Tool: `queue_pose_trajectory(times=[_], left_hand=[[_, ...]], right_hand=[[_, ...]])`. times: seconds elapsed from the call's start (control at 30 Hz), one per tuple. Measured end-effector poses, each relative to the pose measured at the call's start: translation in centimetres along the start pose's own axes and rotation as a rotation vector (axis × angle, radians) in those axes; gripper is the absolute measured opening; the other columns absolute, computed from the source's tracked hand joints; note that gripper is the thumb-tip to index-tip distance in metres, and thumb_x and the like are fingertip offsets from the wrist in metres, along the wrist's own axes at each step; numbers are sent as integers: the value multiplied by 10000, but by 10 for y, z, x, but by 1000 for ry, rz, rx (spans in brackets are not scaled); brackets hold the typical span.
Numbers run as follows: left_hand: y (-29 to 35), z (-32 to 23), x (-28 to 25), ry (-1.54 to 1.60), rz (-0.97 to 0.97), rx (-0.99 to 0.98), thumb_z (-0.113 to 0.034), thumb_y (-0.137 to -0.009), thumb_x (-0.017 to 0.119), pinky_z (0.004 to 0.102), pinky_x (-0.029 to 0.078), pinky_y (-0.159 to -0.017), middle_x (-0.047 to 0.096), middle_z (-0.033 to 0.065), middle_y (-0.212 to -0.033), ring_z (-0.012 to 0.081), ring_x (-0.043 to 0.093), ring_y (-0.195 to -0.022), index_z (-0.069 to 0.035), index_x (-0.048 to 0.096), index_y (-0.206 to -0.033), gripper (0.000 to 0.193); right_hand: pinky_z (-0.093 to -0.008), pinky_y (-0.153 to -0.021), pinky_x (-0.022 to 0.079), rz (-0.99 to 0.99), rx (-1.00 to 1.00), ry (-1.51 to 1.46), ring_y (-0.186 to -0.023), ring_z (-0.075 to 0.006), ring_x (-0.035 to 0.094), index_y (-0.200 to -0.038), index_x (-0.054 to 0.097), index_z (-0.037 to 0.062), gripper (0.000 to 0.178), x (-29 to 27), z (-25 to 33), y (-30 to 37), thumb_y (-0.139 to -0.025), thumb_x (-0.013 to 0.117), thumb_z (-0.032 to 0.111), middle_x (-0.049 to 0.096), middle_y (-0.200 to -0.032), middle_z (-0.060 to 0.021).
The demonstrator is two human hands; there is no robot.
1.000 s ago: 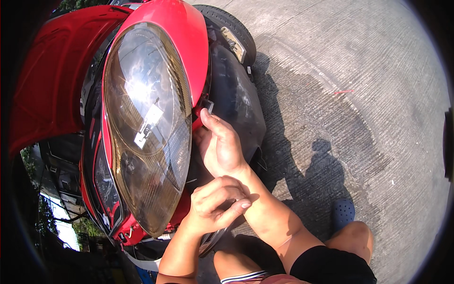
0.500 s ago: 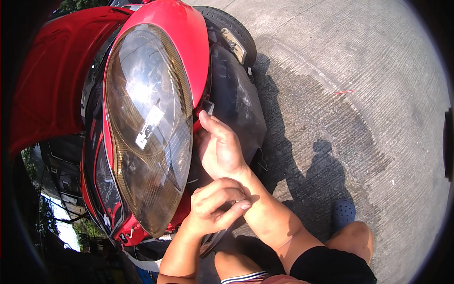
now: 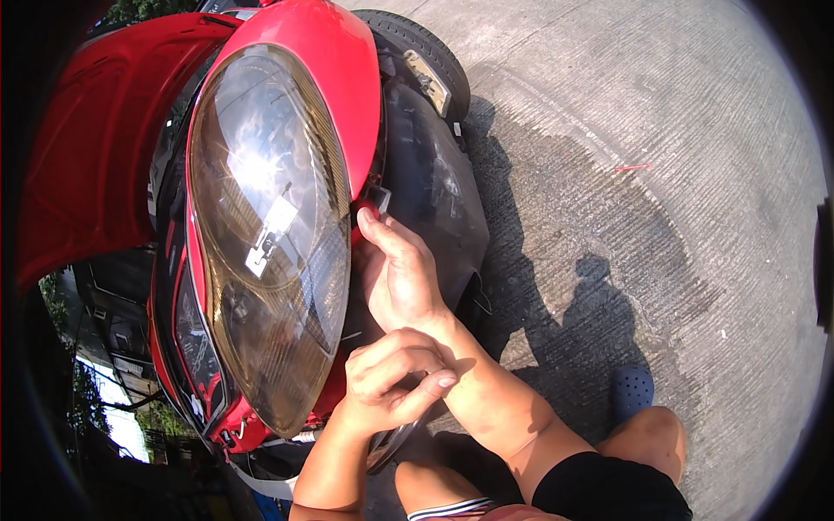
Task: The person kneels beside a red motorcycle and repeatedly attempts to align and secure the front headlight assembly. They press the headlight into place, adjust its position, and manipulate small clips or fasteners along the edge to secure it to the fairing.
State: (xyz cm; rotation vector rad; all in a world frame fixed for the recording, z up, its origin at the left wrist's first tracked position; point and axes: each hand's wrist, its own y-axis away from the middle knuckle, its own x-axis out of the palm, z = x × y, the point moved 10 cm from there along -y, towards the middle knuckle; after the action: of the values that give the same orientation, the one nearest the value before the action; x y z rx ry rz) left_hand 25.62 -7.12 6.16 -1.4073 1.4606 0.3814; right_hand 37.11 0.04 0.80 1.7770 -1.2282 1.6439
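A large oval headlight (image 3: 269, 347) with a clear, glossy lens sits in the red front corner of a car. Beside its right edge is my right hand (image 3: 401, 276), thumb pointing up toward the red panel. The other fingers of that hand disappear behind the headlight's edge, so what they touch is hidden. My left hand (image 3: 395, 375) is curled closed just below, against the right wrist, its thumb folded toward the bent fingers. Whatever it may hold is hidden inside the fingers.
The raised red hood (image 3: 95, 139) stands at the left. A dark bumper (image 3: 434, 182) lies right of the headlight, with a tyre (image 3: 430, 48) beyond. Rough concrete (image 3: 695, 130) spreads to the right, and a blue clog (image 3: 632, 391) is on my foot.
My right hand has shifted slightly left along the headlight's edge, and my left hand has moved slightly left with it. The headlight stays in place.
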Motion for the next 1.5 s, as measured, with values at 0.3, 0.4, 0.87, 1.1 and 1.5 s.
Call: queue_pose_trajectory(times=[0.3,0.4,0.87,1.1,1.5], left_hand=[[-1,0,-3,-20,-14,-15,-35,-841,884,308,579,-606,730,71,-836,193,746,-720,-21,739,-839,146],[-1,3,-3,-24,-8,-25,-32,-836,887,312,577,-610,727,75,-831,195,742,-713,-18,734,-834,154],[3,15,-3,-108,-7,-54,-37,-794,913,327,567,-610,702,95,-806,215,713,-687,-3,719,-842,203],[3,18,-1,-107,3,-56,-46,-797,911,329,564,-614,698,95,-795,213,694,-686,4,703,-840,219],[8,22,1,-88,-7,-29,-143,-811,951,309,542,-559,701,85,-794,181,674,-635,-27,731,-850,252]], right_hand=[[-288,-1019,456,-34,-33,82,-1069,-86,605,-1222,715,48,182,4,1,4,-1112,642,172,699,-1152,-1],[-265,-960,455,-47,-101,193,-1011,-65,581,-1237,707,47,196,-11,1,-1,-1111,656,189,690,-1135,16],[-266,-976,490,-147,-286,297,-1073,-114,635,-1573,411,-123,629,-19,15,-5,-1103,675,202,739,-1190,-84],[-277,-977,509,-173,-284,268,-1079,-149,667,-1621,232,-199,868,-26,15,-5,-1080,712,281,740,-1155,-165],[-278,-663,408,-122,-291,152,-719,-54,457,-941,653,26,113,-21,16,-5,-955,624,135,588,-776,49]])
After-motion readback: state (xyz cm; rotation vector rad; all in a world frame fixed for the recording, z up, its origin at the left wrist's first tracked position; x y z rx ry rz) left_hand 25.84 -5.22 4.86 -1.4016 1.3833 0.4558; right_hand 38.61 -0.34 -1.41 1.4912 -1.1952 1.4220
